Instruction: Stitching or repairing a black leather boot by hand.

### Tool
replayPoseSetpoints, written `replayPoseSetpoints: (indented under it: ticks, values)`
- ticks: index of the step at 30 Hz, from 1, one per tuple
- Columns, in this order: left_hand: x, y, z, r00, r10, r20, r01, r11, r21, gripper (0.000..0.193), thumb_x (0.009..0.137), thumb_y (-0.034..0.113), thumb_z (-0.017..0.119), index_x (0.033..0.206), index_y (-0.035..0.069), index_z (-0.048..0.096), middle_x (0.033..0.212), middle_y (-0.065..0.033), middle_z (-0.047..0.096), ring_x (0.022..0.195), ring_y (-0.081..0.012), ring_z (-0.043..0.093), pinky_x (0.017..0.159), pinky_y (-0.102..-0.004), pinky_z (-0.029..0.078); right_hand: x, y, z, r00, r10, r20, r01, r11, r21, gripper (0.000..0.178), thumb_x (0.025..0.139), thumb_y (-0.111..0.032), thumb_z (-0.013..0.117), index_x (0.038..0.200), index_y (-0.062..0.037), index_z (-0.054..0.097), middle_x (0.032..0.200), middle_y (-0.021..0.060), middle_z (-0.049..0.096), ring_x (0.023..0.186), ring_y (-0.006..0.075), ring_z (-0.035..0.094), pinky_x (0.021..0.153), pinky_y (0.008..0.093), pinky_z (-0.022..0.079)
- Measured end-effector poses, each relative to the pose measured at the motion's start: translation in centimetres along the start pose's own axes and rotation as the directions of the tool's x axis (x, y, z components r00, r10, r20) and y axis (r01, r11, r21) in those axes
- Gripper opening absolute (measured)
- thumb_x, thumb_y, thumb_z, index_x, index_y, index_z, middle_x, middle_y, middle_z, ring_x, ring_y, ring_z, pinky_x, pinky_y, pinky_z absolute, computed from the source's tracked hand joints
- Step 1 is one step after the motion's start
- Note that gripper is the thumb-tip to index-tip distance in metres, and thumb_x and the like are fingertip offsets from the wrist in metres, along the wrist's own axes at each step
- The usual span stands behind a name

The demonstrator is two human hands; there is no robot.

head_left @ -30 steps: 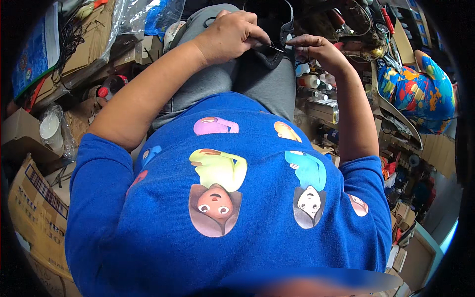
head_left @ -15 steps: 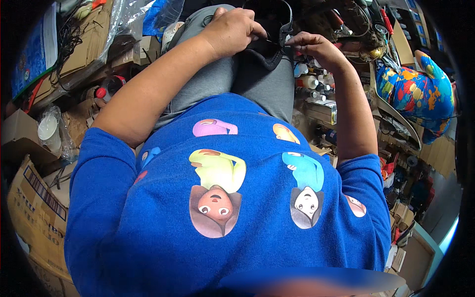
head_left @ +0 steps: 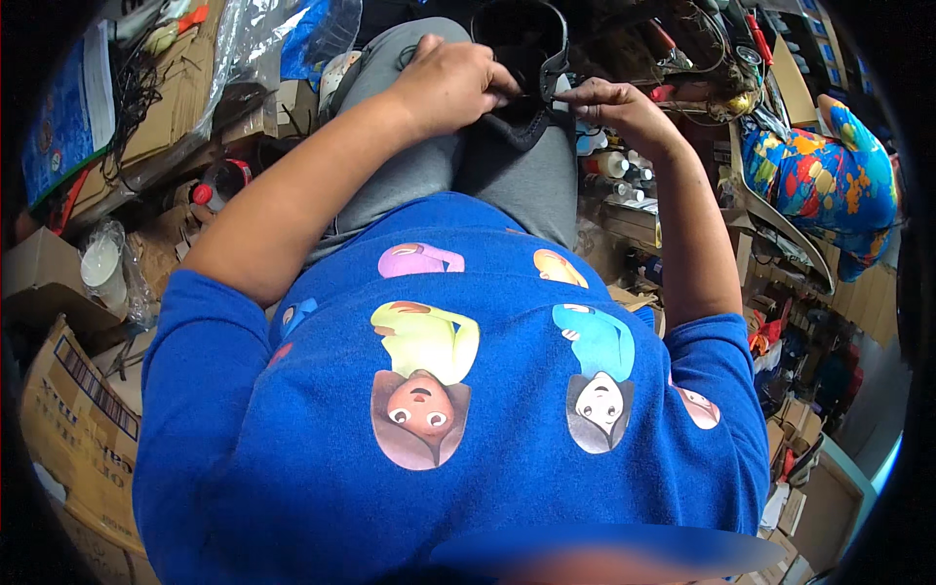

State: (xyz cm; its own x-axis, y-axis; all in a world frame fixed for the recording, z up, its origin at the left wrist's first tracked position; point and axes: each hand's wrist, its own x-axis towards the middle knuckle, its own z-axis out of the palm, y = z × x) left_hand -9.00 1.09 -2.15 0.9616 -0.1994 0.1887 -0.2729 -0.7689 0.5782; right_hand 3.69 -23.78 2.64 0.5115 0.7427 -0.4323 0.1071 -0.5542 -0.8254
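Note:
A black item with a looped strap and a thick padded edge (head_left: 558, 66), perhaps a shoe or sandal, rests over my lap between my knees. My left hand (head_left: 456, 86) lies over the left knee, fingers curled and closed at the near left side of the black item. What its fingertips pinch is too small and dark to make out. From the right, my right hand (head_left: 616, 105) reaches in with thumb and fingers pressed together, their tips on the strap's right edge. Grey trousers (head_left: 390, 175) show beneath.
White-capped bottles (head_left: 612, 164) stand right of my legs. Beyond them is a bundle in colourful splashed cloth (head_left: 824, 185). At left are cardboard boxes (head_left: 83, 419), a clear plastic cup (head_left: 102, 268), a red-capped bottle (head_left: 219, 185) and tangled black cable (head_left: 146, 93).
My left hand has come down slightly toward me, its fingertips lower beside the black item. My right fingers have straightened a little at the strap. The whole view has shifted slightly.

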Motion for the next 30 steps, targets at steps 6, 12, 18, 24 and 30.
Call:
replayPoseSetpoints:
  ticks: [6, 12, 18, 24, 30]
  values:
    - [1.0, 0.2, -0.3, 0.996, -0.070, 0.053, 0.075, 0.991, -0.113, 0.018, 0.077, 0.024, 0.069, 0.094, 0.021, 0.075, 0.087, 0.0009, 0.068, 0.090, -0.0187, 0.063, 0.090, -0.0377, 0.032, 0.4, 1.4, 0.1, 0.998, 0.055, 0.039, -0.064, 0.960, 0.271, 0.032, 0.082, -0.003, 0.065, 0.113, -0.0074, 0.070, 0.107, 0.0032, 0.067, 0.100, 0.0151, 0.060, 0.094, 0.0275, 0.043]
    - [3.0, -0.2, 0.1, 0.988, -0.119, 0.101, 0.131, 0.983, -0.127, 0.018, 0.077, 0.022, 0.068, 0.093, 0.021, 0.075, 0.088, 0.0007, 0.068, 0.090, -0.0195, 0.064, 0.090, -0.0382, 0.033, 1.6, 2.7, -0.5, 0.991, 0.088, 0.101, -0.120, 0.920, 0.374, 0.029, 0.084, -0.004, 0.066, 0.113, -0.0037, 0.069, 0.106, 0.0046, 0.069, 0.100, 0.0143, 0.061, 0.093, 0.0272, 0.044]
    - [4.1, 0.0, -0.9, 0.998, 0.005, 0.070, 0.003, 0.993, -0.115, 0.014, 0.078, 0.017, 0.067, 0.089, 0.019, 0.074, 0.084, -0.0016, 0.066, 0.091, -0.0223, 0.064, 0.090, -0.0394, 0.035, 1.2, 1.4, 0.2, 0.999, 0.035, 0.033, -0.041, 0.977, 0.210, 0.029, 0.083, -0.006, 0.069, 0.112, -0.0067, 0.071, 0.103, 0.0025, 0.068, 0.093, 0.0111, 0.061, 0.087, 0.0260, 0.046]
    - [1.4, 1.3, -1.5, 0.999, 0.016, 0.051, -0.019, 0.998, 0.057, 0.019, 0.077, 0.020, 0.069, 0.094, 0.022, 0.076, 0.089, -0.0017, 0.069, 0.092, -0.0188, 0.064, 0.088, -0.0415, 0.032, -0.9, -0.4, 2.2, 0.990, -0.016, -0.141, 0.016, 1.000, 0.003, 0.031, 0.084, -0.004, 0.068, 0.114, -0.0072, 0.070, 0.097, 0.0023, 0.068, 0.088, 0.0076, 0.060, 0.080, 0.0233, 0.048]
    - [1.4, 1.3, -0.6, 0.967, -0.244, 0.075, 0.253, 0.954, -0.158, 0.023, 0.078, 0.025, 0.072, 0.100, 0.022, 0.074, 0.089, -0.0002, 0.072, 0.090, -0.0170, 0.066, 0.090, -0.0409, 0.029, -0.5, 0.4, 2.5, 0.991, 0.059, -0.117, -0.029, 0.969, 0.247, 0.034, 0.083, -0.006, 0.070, 0.117, -0.0053, 0.067, 0.099, 0.0026, 0.069, 0.093, 0.0099, 0.060, 0.088, 0.0266, 0.046]
